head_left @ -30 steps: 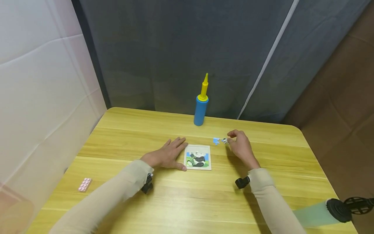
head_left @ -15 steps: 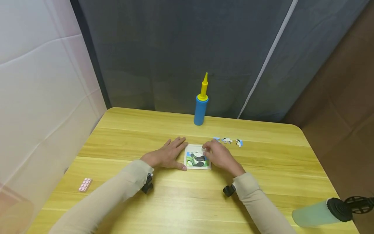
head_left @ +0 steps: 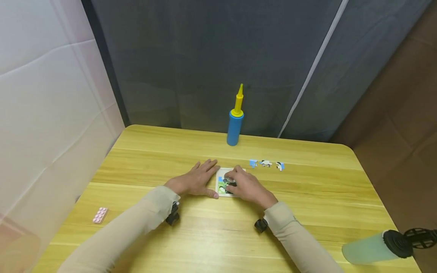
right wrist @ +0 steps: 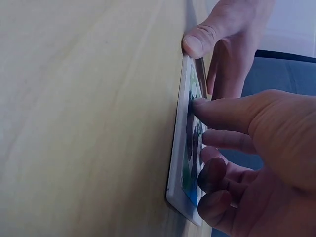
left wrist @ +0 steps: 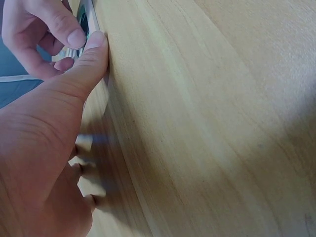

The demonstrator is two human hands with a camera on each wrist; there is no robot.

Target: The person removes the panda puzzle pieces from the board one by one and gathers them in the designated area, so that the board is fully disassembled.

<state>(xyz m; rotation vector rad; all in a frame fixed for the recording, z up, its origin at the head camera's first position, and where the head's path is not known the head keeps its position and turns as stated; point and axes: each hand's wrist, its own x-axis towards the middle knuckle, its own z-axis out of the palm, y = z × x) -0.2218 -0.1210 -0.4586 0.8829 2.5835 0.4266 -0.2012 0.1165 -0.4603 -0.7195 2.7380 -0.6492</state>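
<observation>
One pale green bottle [head_left: 363,248] sits nearest, at four o'clock if the panda puzzle [head_left: 222,185] marks the clock's centre and twelve points to the far side; a pink brick [head_left: 100,215] lies between eight and nine. Neither seems close enough to be knocked. The puzzle lies on the wooden table [head_left: 218,242] between the hands. At nine, the left hand [head_left: 192,182] is spread flat, gripping nothing, its thumb touching the near corner of the frame [head_left: 217,184]; should that thumb lift, the frame could probably slide under sideways pressure. From three, the right hand [head_left: 248,187] touches the puzzle with thumb and bent fingers, well spaced; I can't make out whether they pinch a piece. Pushing unevenly there might pop a neighbouring piece up. Farther, toward two, three loose pieces [head_left: 264,163] lie apart; a careless knuckle could scatter or flip them. Beyond, at twelve, stands a blue-and-yellow pump [head_left: 235,119], which an overlong reach might topple.
</observation>
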